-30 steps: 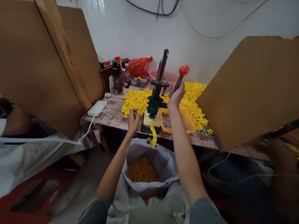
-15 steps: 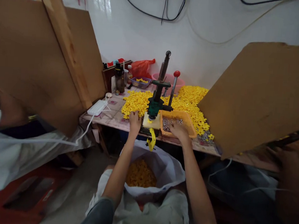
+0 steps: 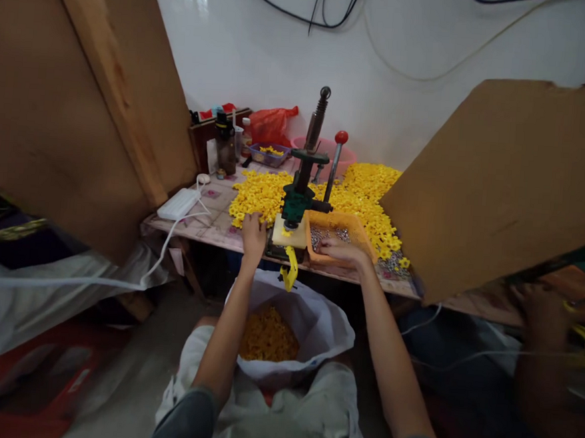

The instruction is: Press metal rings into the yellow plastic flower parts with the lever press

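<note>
Holds the right grip (image 3: 343,251) low inside the orange basket (image 3: 364,232), at four o'clock from the green press (image 3: 296,206), with fingertips drawn narrowly together among small metal parts (image 3: 341,234); cannot tell whether pinching one (too small and dim for that). Rests the left grip (image 3: 255,233) at eight o'clock, with fingers bent at the near edge of the heaped yellow pieces (image 3: 261,193); cannot tell about anything held there either. Has more of the same spread across the desk (image 3: 217,210) behind the press, from nine round to three o'clock, and a yellow bit (image 3: 286,232) on the pale block (image 3: 298,239) beneath the press head. Probably places each heap just beside a grip for short reaches without crossing arms. Has the red-knobbed lever (image 3: 334,172) leaning toward one o'clock, well apart from both grips, likely mounted there to suit the right side. Props a white sack (image 3: 322,328) gaping at six o'clock below the desk edge, perhaps to catch falling pieces. Shows labels on a bottle (image 3: 247,133) toward ten and a red stool (image 3: 78,379) toward eight; cannot read any writing.
</note>
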`<state>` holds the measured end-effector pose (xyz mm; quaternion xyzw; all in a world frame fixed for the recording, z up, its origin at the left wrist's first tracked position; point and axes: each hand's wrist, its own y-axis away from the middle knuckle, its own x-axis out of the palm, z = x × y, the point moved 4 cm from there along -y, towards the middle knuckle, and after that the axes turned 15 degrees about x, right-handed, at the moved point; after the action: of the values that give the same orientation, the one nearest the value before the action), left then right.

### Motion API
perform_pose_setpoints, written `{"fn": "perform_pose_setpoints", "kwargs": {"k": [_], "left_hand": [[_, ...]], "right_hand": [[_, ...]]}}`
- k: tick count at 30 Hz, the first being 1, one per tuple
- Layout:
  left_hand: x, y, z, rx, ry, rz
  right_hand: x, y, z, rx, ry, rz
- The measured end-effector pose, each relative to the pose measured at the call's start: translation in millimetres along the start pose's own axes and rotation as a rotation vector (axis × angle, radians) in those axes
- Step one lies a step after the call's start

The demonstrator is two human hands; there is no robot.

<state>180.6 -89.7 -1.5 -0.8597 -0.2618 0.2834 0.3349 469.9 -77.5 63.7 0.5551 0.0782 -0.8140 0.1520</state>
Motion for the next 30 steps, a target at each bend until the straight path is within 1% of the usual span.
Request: {"fn": "perform_pose_setpoints", "kwargs": {"k": [2,3,4,5,7,11,13,15,17,19,21,23,26,28,30], "left_hand": [[-4.4,-1.1,0.1,-0.021,0.065,-0.059],[-5.6,-2.1,0.2,-0.038,0.112,-0.075],[-5.9,-3.3,0.1,-0.057,0.167,-0.076],[-5.1,-4.6,-0.1,-0.077,0.224,-0.062],[-1.6,-6.8,-1.4,-0.106,0.326,0.003],[5.6,-8.3,-4.8,-0.123,0.453,0.145],[6.8,-8.5,-5.6,-0.122,0.505,0.182],[7.2,-8.7,-6.0,-0.118,0.557,0.215],[7.3,-8.9,-7.0,-0.108,0.611,0.263],[7.2,-9.0,-8.5,-0.087,0.654,0.319],[6.4,-8.7,-10.2,-0.060,0.674,0.370],[5.5,-7.7,-11.3,-0.042,0.679,0.412],[4.9,-5.1,-13.2,-0.036,0.696,0.476],[3.7,-3.7,-15.4,-0.024,0.707,0.506],[1.3,-3.6,-18.5,-0.002,0.715,0.508]], "right_hand": [[3.4,-1.4,-1.5,0.017,-0.051,0.090],[3.5,-1.1,-2.3,0.031,-0.076,0.099],[2.5,-0.1,-3.2,0.050,-0.093,0.077],[1.1,1.9,-3.9,0.070,-0.101,0.040],[-2.5,8.4,-4.4,0.112,-0.083,-0.068],[-11.4,24.5,1.5,0.204,-0.014,-0.351],[-14.5,28.8,12.4,0.197,0.007,-0.454],[-14.9,28.8,31.0,0.135,0.032,-0.497],[-12.3,25.6,55.0,0.055,0.091,-0.477],[-8.2,22.0,78.2,-0.007,0.176,-0.413],[-5.3,21.1,94.9,-0.058,0.232,-0.341],[-5.3,24.3,103.2,-0.106,0.231,-0.285],[-10.1,32.2,106.1,-0.169,0.233,-0.245],[-14.0,35.1,109.0,-0.190,0.313,-0.245],[-15.7,35.0,115.8,-0.218,0.443,-0.250]]}}
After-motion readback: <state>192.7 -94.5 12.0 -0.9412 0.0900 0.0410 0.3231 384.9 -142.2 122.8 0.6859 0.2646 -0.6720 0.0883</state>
